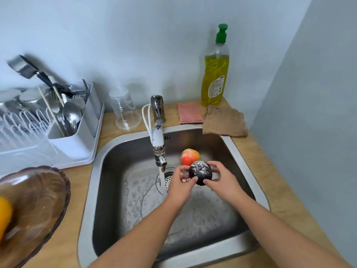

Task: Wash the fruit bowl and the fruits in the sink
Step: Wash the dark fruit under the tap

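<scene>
Over the steel sink, my left hand and my right hand both grip a dark round fruit flecked with white foam. It is held just right of the water stream running from the tap. An orange-red fruit lies on the sink floor behind it. The brown glass fruit bowl stands on the counter at the left, with an orange fruit in it at the frame edge.
A white drying rack with cutlery stands left of the sink. An upturned clear cup, a pink sponge, a brown cloth and a dish soap bottle line the back counter. A wall runs close on the right.
</scene>
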